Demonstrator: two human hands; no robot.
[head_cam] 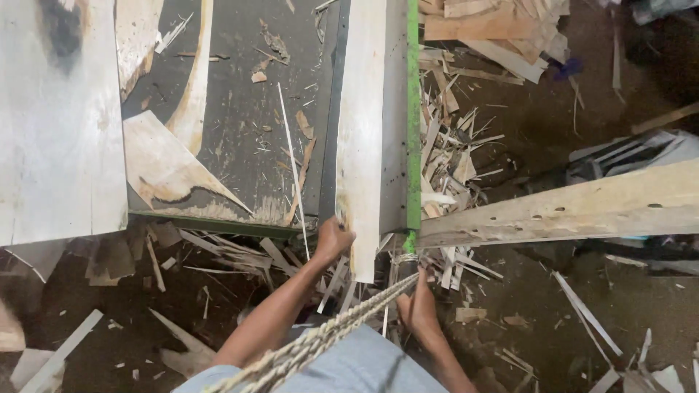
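My left hand (333, 239) reaches forward and grips the near end of a long pale veneer strip (360, 131). The strip lies lengthwise on a grey machine bed beside a green frame rail (413, 116), and its near end hangs over the bed's edge. My right hand is out of sight. A bare foot (419, 311) stands on the scrap-covered floor just right of the strip's end. A braided rope (342, 324) runs from the bottom of the view up to the green rail.
A wide veneer sheet (58, 116) covers the left of the dark bed (240, 124), with torn veneer pieces (164, 164) beside it. A pale wooden beam (568, 207) crosses the right side. Splinters and offcuts (451, 160) litter the floor, and boards (495, 25) are piled at the top right.
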